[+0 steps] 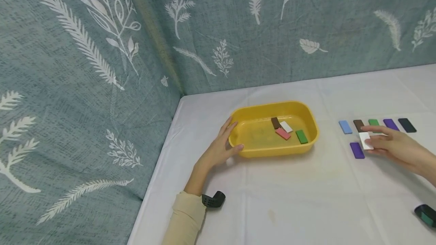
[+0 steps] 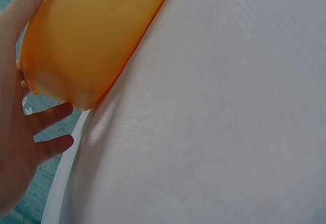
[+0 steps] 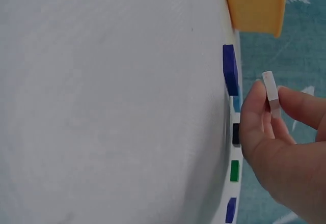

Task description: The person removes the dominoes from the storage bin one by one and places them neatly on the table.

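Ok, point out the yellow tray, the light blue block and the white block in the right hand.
Yellow tray [image 1: 272, 152], head view: its near wall.
Light blue block [image 1: 345, 127], head view: its top face.
Held white block [image 1: 363, 140], head view: its broad face.

The right hand [image 3: 290, 165] pinched a white block [image 3: 270, 87] between thumb and finger. A purple block [image 3: 230, 70] lay near its thumb tip; dark [image 3: 236, 134] and green [image 3: 235, 171] blocks showed along its thumb side, a yellow container [image 3: 256, 5] beyond its fingertips, teal fabric [image 3: 254, 51] behind.
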A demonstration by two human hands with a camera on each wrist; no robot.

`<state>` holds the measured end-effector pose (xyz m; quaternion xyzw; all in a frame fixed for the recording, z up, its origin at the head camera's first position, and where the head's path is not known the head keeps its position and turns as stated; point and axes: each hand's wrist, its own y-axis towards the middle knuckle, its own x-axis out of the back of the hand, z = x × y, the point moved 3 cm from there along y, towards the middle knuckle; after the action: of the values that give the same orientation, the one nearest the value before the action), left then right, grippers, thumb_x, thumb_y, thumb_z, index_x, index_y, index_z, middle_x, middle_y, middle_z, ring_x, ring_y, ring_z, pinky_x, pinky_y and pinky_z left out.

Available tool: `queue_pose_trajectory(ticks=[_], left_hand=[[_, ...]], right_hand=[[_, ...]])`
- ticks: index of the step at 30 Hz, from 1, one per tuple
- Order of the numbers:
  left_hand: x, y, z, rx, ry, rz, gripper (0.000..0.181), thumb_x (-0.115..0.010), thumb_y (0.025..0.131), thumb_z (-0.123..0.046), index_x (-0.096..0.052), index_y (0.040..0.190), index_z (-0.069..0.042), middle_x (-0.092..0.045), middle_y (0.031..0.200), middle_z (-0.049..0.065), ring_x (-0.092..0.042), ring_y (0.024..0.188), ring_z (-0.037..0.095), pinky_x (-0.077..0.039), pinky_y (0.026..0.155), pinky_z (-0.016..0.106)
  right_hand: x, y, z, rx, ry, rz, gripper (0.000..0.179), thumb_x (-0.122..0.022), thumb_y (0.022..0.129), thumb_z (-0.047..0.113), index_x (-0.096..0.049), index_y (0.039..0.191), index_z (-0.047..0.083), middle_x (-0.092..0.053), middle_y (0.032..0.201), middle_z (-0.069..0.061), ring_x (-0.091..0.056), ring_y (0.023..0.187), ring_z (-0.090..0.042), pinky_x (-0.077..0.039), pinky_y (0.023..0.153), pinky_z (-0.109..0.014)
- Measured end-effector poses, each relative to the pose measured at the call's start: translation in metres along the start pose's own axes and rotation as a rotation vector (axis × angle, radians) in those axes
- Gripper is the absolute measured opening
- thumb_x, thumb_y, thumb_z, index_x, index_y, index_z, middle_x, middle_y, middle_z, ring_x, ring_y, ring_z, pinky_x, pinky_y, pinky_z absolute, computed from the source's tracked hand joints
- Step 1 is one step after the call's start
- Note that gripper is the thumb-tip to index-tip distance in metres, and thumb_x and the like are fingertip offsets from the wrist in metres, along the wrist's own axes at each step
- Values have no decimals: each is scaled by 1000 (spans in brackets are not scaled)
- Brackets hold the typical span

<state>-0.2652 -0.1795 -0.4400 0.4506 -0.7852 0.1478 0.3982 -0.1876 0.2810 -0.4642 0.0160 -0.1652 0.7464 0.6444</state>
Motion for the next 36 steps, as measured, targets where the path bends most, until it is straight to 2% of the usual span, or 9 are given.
queue_pose_trajectory(ticks=[1,5,6,8,15,23,26,32,36], left_hand=[[0,0,0,3,0,2,97,-44,81,-78,-19,154,-18,4,158,-11,-19,140,34,-27,104,58],[0,1,1,11,-7,5,97,-46,81,-77,-19,154,-18,4,158,-11,-20,139,35,-28,103,59],[-1,1,1,11,-7,5,96,-46,82,-76,-19,154,-17,3,158,-11,-21,139,35,-28,102,59],[0,1,1,8,-9,2,95,-47,83,-74,-19,154,-17,3,158,-11,-22,138,36,-29,102,59],[0,1,0,-9,3,-14,100,-42,80,-79,-20,153,-15,2,159,-9,-25,137,38,-32,101,58],[-1,1,0,-8,-5,-8,98,-45,82,-77,-20,153,-15,3,158,-10,-23,138,37,-31,101,59],[-1,2,0,-6,-2,-10,100,-44,80,-79,-20,153,-15,3,158,-10,-24,138,37,-31,101,59],[-1,3,0,-7,-1,-15,102,-42,79,-81,-20,153,-15,3,158,-10,-23,138,36,-31,101,58],[-1,3,0,-8,-6,-12,100,-43,80,-79,-20,153,-15,3,158,-10,-23,138,36,-31,101,59]], right_hand=[[1,-1,-1,-2,-5,-4,51,-53,99,12,-28,141,0,-42,129,-25,-56,90,6,-52,79,-24],[3,-4,-2,3,-47,-14,56,-52,99,9,-21,143,-10,-45,127,-23,-56,90,6,-52,79,-26],[3,-5,-3,1,-66,-13,60,-50,99,8,-15,142,-15,-44,128,-29,-55,89,8,-52,79,-27],[3,-5,-4,-6,-121,-12,62,-47,101,8,-10,142,-18,-24,136,-43,-53,88,12,-53,79,-27],[4,-4,-8,-46,-213,-43,62,-47,102,16,-15,141,-18,-24,136,-45,-45,82,19,-53,77,-25],[4,-6,-5,-38,-292,-62,62,-50,101,19,-20,140,-18,-34,131,-44,-42,82,19,-53,75,-26],[4,-7,-3,-38,-318,-73,63,-52,100,20,-22,139,-18,-39,126,-42,-49,82,12,-54,74,-26],[2,-8,2,-40,-386,-97,62,-56,98,17,-24,137,-20,-45,117,-42,-64,88,-22,-55,70,-28],[2,-8,2,-68,-417,-120,63,-58,97,18,-26,136,-19,-44,116,-43,-64,84,-25,-55,67,-28]])
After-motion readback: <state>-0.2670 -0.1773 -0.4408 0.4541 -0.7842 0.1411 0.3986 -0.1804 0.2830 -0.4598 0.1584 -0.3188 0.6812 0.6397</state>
